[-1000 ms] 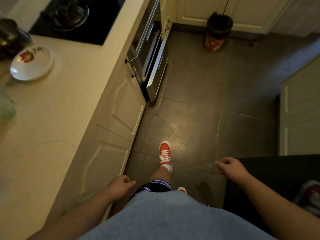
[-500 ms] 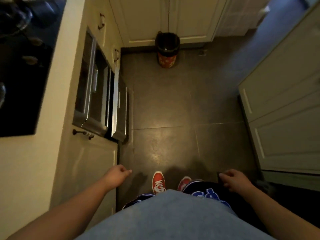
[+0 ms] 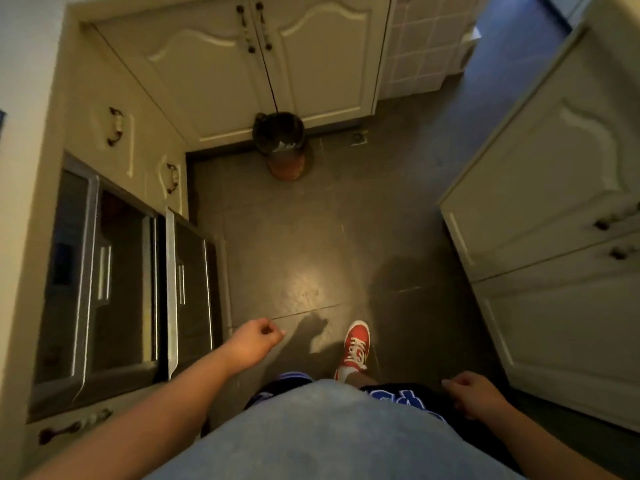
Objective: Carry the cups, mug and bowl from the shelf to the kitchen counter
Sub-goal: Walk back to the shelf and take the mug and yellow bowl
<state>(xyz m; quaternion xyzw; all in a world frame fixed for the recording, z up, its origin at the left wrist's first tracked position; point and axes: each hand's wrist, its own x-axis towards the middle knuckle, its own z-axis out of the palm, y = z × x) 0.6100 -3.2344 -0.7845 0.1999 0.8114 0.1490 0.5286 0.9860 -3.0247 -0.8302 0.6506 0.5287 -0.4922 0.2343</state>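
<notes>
No cup, mug, bowl or shelf is in view. The kitchen counter (image 3: 24, 98) shows only as a pale strip along the left edge. My left hand (image 3: 254, 341) hangs over the dark floor beside the oven, its fingers loosely curled with nothing in them. My right hand (image 3: 474, 396) is low at my right hip, fingers also curled and holding nothing. One red shoe (image 3: 355, 348) steps forward between the two hands.
A steel oven (image 3: 104, 278) with its lower drawer front juts out on the left. A waste bin (image 3: 282, 147) stands against cream cabinet doors (image 3: 263, 64) straight ahead. Another cream cabinet (image 3: 554, 237) lines the right side. Dark tiled floor (image 3: 294, 244) runs between them.
The view has swung right, away from the counter with the plate and stove, toward the far cabinets and bin. I have stepped forward; both hands stayed low and without a load.
</notes>
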